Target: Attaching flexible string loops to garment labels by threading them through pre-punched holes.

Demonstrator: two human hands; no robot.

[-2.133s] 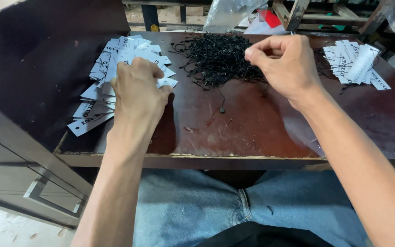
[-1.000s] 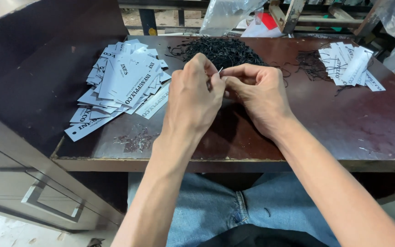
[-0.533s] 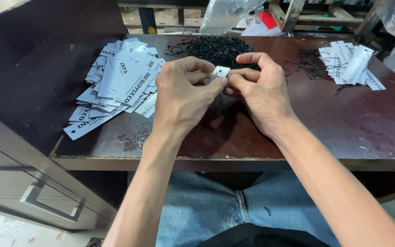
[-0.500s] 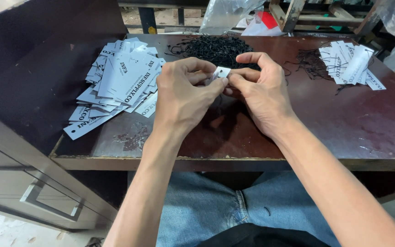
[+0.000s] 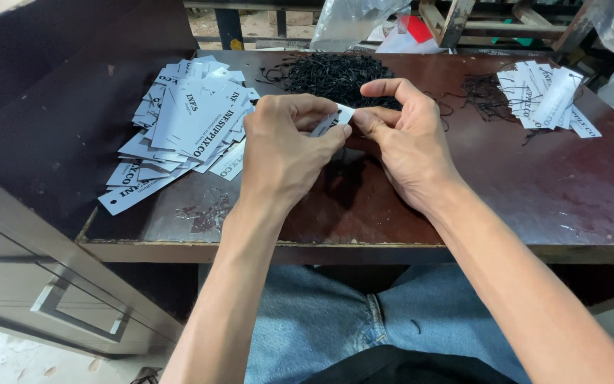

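Note:
My left hand (image 5: 286, 153) pinches a white paper tag (image 5: 335, 118) above the middle of the dark brown table (image 5: 534, 206). My right hand (image 5: 406, 142) meets it from the right, thumb and forefinger closed at the tag's end; a thin black string there is too small to make out. Behind the hands lies a heap of black strings (image 5: 335, 72). A spread pile of white printed tags (image 5: 186, 128) covers the table's left part. A second pile of tags with strings (image 5: 548, 96) lies at the far right.
A grey cabinet with a handle (image 5: 58, 306) stands at the lower left. Clear plastic bags (image 5: 357, 21) and wooden frames (image 5: 463, 18) lie beyond the table's far edge. My legs in blue jeans (image 5: 335, 327) are under the front edge.
Two seconds ago my left hand rested on the left tag pile and my right hand was at the strings. Both hands have since come together at the middle, holding one tag between them.

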